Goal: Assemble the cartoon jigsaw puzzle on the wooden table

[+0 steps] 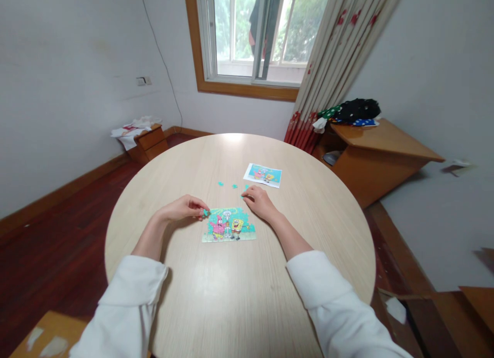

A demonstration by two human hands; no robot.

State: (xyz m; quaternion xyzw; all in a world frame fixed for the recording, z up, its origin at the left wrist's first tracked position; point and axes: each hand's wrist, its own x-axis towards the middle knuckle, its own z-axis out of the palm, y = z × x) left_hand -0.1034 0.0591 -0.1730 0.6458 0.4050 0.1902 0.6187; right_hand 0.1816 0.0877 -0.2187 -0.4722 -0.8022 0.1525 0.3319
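A cartoon jigsaw puzzle (228, 228), mostly assembled with a ragged upper and right edge, lies flat on the round wooden table (231, 291). At its upper left corner my left hand (184, 208) pinches a teal puzzle piece (205, 213) between thumb and fingers. My right hand (259, 200) is above the puzzle's upper right, its fingertips together at a small teal piece (243, 195) on the tabletop; the fingers partly cover it. Farther back are more loose teal pieces, one on the left (220, 183) and one nearer the middle (234, 186).
Behind my right hand lies a printed reference picture (263, 175) of the same cartoon scene. Beyond the table are a small wooden cabinet (148, 142) on the left and a tilted wooden desk (370, 157) with cloths on it. A person (256, 23) shows through the window.
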